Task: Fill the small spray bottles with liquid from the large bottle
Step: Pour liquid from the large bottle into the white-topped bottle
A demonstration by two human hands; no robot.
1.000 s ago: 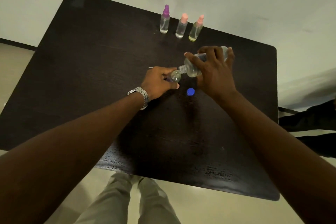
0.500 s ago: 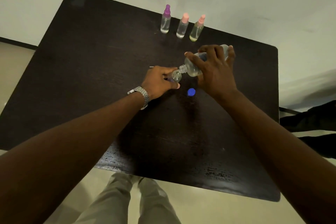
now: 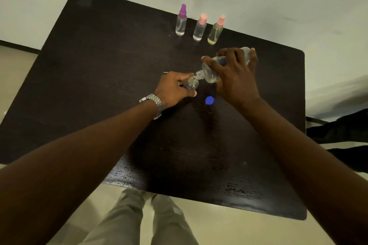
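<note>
My right hand (image 3: pixel 237 77) grips the large clear bottle (image 3: pixel 212 72), tipped on its side with its open neck pointing left and down. The neck meets the open mouth of a small clear spray bottle (image 3: pixel 192 83), which my left hand (image 3: pixel 173 90) holds upright on the dark table (image 3: pixel 99 77). The large bottle's blue cap (image 3: pixel 209 100) lies on the table just in front of both hands. Three capped small spray bottles stand at the table's far edge: a purple-capped one (image 3: pixel 181 23), a pink-capped one (image 3: pixel 200 29) and a yellowish one with a pink cap (image 3: pixel 216 31).
A thin pale stick-like item (image 3: pixel 165 72), possibly a spray tube, pokes out behind my left hand. A watch (image 3: pixel 155 103) sits on my left wrist. A white wall rises behind the table. Dark furniture (image 3: pixel 342 131) stands at the right; my legs are below the near edge.
Almost nothing differs; both hands hold their bottles in the same pouring pose, with the large bottle's neck staying at the small bottle's mouth.
</note>
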